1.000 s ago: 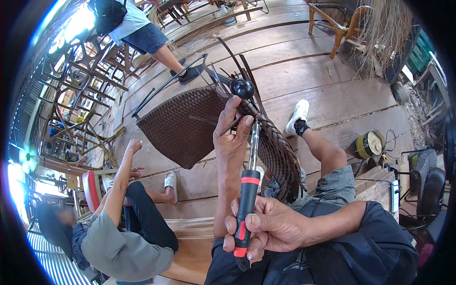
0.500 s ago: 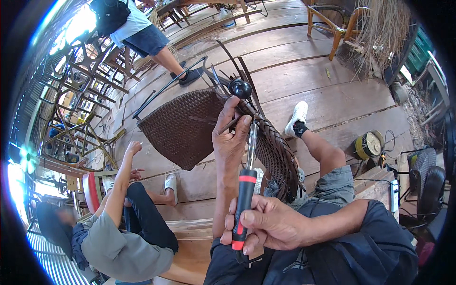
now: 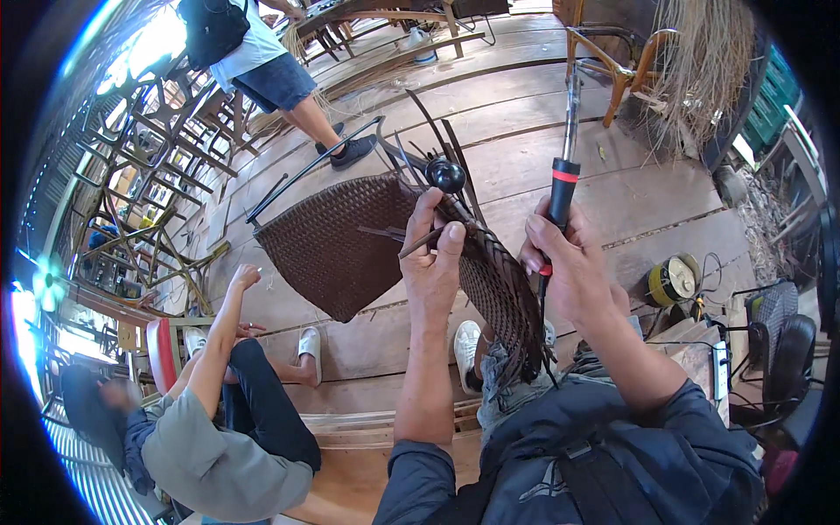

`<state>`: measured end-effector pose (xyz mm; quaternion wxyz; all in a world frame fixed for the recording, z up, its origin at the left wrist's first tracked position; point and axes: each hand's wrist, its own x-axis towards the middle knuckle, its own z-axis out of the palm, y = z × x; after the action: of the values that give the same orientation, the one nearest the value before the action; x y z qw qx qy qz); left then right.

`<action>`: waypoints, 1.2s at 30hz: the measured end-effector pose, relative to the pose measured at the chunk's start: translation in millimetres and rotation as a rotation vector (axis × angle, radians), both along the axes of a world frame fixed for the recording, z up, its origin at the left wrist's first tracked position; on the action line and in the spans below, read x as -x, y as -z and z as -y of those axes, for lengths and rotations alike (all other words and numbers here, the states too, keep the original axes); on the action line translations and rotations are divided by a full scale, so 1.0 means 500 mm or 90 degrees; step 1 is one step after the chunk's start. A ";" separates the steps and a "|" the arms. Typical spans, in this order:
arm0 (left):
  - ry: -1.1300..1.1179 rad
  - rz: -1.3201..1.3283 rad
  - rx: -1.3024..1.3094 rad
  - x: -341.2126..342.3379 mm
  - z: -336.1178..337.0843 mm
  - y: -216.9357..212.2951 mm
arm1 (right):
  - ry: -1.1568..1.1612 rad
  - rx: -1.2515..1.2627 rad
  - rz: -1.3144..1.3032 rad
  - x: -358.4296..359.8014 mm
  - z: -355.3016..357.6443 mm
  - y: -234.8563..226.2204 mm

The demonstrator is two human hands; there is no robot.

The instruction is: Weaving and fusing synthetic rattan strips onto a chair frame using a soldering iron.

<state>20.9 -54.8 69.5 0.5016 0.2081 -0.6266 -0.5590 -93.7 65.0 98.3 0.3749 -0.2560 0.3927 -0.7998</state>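
We've got most of the brown woven chair seat (image 3: 350, 249) done, the panel looks tightly plaited across, but loose dark strands (image 3: 437, 144) still stick out past its top edge by the black knob, so the finishing's left. At that edge our left hand (image 3: 433, 262) pinches a strand, and just right of the seat our right hand (image 3: 569, 271) is wrapped tight round the red-and-black handled tool (image 3: 560, 188), tip up.
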 end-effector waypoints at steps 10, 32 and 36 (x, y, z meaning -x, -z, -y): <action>-0.015 0.020 -0.046 0.010 -0.015 -0.011 | 0.016 0.049 0.085 -0.014 -0.004 0.035; -0.149 -0.072 0.050 0.064 -0.023 0.005 | 0.011 0.058 0.151 -0.014 0.002 0.044; -0.063 -0.109 -0.088 0.058 -0.030 0.004 | 0.014 0.044 0.173 -0.015 0.001 0.044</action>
<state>-7.9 -39.5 67.5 0.5645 0.2246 -0.5306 -0.5912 -86.2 64.3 76.1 0.4066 -0.1541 0.3133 -0.8443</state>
